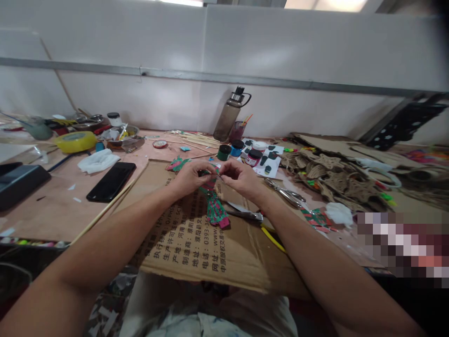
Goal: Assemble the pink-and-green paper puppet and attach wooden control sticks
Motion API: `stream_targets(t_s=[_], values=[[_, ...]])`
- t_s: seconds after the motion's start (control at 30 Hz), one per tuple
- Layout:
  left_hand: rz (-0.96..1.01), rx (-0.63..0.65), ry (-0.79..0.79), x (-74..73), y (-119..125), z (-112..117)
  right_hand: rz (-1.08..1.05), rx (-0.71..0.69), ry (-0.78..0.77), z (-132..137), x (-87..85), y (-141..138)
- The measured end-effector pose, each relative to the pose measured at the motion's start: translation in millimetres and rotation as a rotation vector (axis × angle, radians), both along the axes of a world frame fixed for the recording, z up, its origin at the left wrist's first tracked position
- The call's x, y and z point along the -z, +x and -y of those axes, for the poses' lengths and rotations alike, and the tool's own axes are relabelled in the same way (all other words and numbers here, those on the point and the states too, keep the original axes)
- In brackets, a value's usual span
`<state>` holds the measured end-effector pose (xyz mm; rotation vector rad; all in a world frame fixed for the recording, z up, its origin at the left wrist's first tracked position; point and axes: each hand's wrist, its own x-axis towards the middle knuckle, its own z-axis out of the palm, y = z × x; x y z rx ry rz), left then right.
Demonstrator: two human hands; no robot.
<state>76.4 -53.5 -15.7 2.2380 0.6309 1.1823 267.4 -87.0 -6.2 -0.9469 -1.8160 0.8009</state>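
Both hands meet above a sheet of brown cardboard (pixel 245 248) with printed black characters. My left hand (pixel 192 178) is closed in a pinch, thumb against fingers. My right hand (pixel 241 179) pinches close beside it, the fingertips of both almost touching. What lies between the fingertips is too small to make out. Directly beneath is a pink and green patterned craft piece (pixel 215 209), its lower part hanging toward me and another part showing left of my left hand. Scissors or a similar metal tool (pixel 243 211) lie under my right wrist, near a yellow handle (pixel 272 238).
Pliers (pixel 286 193) lie right of my right forearm, before a pile of brown rope pieces (pixel 315 171). Paint jars (pixel 253 157) and a tall bottle (pixel 228 114) stand behind. At left are a black phone (pixel 111 181), white tissue (pixel 98 161) and yellow tape (pixel 76 141).
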Motion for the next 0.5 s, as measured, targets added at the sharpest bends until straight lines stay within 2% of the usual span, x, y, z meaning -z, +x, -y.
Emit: stream_targets(t_s=[0.23,0.5], values=[[-0.032,-0.007,0.006,2.3,-1.7,-2.6,0.034,0.0,0.019,3.1,-4.0,1.2],[-0.027,0.04,-0.042,4.5,-2.0,-3.6,0.043,-0.005,0.022,4.7,-6.9,2.9]])
